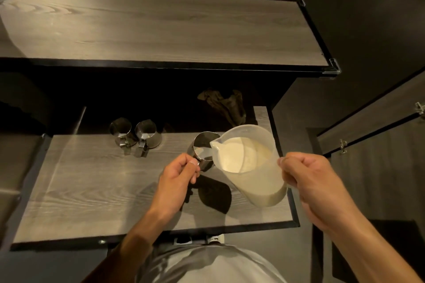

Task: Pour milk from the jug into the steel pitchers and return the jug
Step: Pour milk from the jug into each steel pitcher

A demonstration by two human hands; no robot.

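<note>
Head: jug (250, 167) between hands.

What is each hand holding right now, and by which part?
The left hand holds a steel pitcher by its handle. The right hand holds the milk jug by its handle side, tilted with its spout over that pitcher.

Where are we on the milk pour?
Done: nothing clearly. In hand: right hand tips the jug over the pitcher held by the left hand; milk shows inside. Left: two other pitchers, contents unclear, then returning the jug.
</note>
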